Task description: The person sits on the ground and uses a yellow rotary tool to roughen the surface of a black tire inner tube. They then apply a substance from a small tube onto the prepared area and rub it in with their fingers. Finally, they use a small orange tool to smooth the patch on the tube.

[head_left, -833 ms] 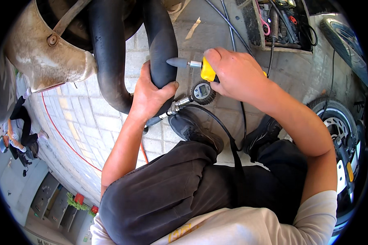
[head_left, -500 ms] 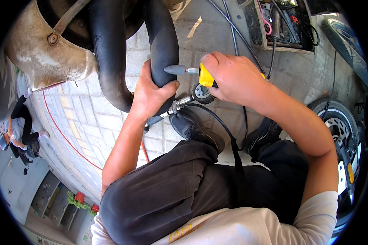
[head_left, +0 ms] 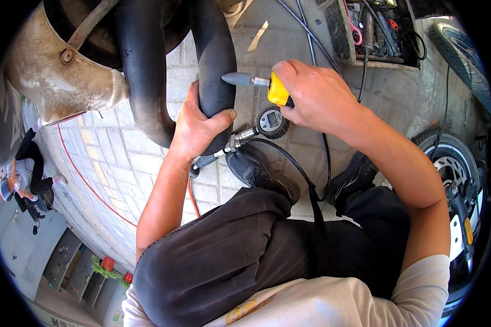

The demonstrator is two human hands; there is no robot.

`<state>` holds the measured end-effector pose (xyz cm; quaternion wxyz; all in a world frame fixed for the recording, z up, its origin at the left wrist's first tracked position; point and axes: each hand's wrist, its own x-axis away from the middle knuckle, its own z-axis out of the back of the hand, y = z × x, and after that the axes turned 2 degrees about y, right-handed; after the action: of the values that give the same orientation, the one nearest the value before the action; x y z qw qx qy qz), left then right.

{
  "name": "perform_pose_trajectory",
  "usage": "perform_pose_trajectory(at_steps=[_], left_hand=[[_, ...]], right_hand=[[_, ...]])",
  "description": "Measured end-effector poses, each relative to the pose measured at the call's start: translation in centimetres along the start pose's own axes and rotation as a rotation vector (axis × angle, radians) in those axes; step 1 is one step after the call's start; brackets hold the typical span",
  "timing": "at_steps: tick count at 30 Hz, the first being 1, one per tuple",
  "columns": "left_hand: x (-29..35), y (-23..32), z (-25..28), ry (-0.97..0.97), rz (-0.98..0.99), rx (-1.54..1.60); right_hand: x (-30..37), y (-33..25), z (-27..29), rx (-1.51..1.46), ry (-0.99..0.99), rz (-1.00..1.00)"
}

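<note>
A black rubber inner tube (head_left: 215, 60) hangs in a loop from a wheel at the top. My left hand (head_left: 196, 126) grips the tube's right side from below. My right hand (head_left: 313, 98) holds a yellow rotary tool (head_left: 277, 90) whose grey cone-shaped tip (head_left: 235, 79) touches the tube just above my left thumb. On the paving below lies a round tyre pressure gauge (head_left: 271, 122) with a black hose (head_left: 289, 158).
A rusty metal mudguard (head_left: 65, 71) is at the upper left. An open box of tools (head_left: 376, 32) and cables sits at the top right. A scooter wheel (head_left: 447, 163) stands at the right. My black shoes (head_left: 256, 171) rest on grey paving bricks. Another person (head_left: 27, 174) is at the far left.
My right hand and the yellow tool rose slightly along the tube after dipping lower. My left hand keeps its grip on the tube.
</note>
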<state>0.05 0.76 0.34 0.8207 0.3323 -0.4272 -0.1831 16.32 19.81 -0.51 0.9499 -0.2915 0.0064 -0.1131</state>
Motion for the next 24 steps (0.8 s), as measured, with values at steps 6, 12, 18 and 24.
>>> perform_pose_trajectory(at_steps=[6, 12, 18, 24], left_hand=[[0.2, 0.3, -0.1, -0.001, -0.013, 0.029], [0.1, -0.1, 0.0, 0.006, -0.010, -0.016], [0.0, -0.4, 0.4, -0.068, -0.001, 0.301], [0.1, -0.5, 0.7, -0.125, 0.026, 0.499]], right_hand=[[0.4, -0.7, -0.1, 0.002, -0.039, 0.085], [-0.4, -0.3, 0.6, 0.008, -0.001, 0.035], [-0.3, 0.0, 0.6, 0.013, 0.013, 0.007], [-0.5, -0.2, 1.0, -0.014, 0.026, 0.053]])
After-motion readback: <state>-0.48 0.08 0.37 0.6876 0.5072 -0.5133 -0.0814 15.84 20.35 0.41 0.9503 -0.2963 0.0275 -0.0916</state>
